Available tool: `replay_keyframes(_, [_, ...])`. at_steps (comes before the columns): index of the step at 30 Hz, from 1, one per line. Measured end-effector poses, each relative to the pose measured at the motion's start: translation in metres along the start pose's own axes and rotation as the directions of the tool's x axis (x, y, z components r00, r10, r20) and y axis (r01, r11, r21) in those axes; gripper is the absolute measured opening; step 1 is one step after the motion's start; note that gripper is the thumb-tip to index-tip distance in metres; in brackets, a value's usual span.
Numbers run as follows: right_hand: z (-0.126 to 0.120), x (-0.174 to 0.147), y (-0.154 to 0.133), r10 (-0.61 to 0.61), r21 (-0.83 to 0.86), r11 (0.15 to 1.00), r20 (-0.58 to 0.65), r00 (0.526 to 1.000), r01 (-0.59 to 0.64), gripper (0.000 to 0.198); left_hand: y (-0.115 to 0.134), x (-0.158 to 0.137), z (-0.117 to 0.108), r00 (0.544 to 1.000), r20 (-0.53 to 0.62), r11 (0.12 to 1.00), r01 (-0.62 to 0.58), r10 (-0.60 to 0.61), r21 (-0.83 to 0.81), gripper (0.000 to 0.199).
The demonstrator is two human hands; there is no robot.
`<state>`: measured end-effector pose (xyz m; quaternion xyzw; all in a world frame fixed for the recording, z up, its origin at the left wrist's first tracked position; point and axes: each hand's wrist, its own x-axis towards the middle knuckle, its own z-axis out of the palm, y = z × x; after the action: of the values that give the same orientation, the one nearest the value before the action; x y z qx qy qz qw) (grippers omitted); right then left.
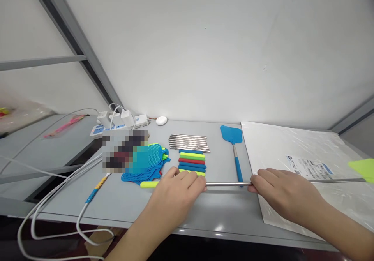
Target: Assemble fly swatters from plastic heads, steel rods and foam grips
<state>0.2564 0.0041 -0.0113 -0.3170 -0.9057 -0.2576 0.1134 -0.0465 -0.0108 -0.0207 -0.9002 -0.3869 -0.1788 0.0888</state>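
Note:
My left hand and my right hand are both wrapped round the metal rod of a telescopic fly swatter, held level above the table's front part. Its yellow-green handle sticks out left of my left hand, and its yellow-green head shows at the far right edge. Behind the rod stands a row of coloured handles in blue, green, red and yellow. Beyond them lie several metal rods side by side. A shorter blue fly swatter lies between my hands, farther back. Blue swatter heads are piled on the left.
A white wrapped package with a label covers the table's right side. White cables run from a power strip at the back left and hang over the front edge. A small white round device sits by the wall.

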Motion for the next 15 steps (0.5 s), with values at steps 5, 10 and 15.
replay_keyframes(5, [0.000, -0.006, 0.006, 0.008, -0.016, 1.000, -0.013, 1.000, -0.008, 0.025, 0.000, -0.001, -0.002, 0.999, -0.040, 0.997, 0.024, -0.022, 0.067, 0.015])
replay_keyframes(10, [0.000, -0.014, 0.012, 0.042, 0.065, 0.997, 0.104, 0.994, -0.049, 0.026, 0.001, -0.001, -0.003, 0.998, -0.068, 0.997, 0.014, -0.008, 0.077, 0.018])
replay_keyframes(15, [-0.009, -0.028, 0.023, 0.119, 0.290, 0.928, 0.363, 0.924, -0.234, 0.031, 0.006, -0.007, -0.008, 0.998, -0.053, 0.997, 0.023, -0.019, 0.077, 0.019])
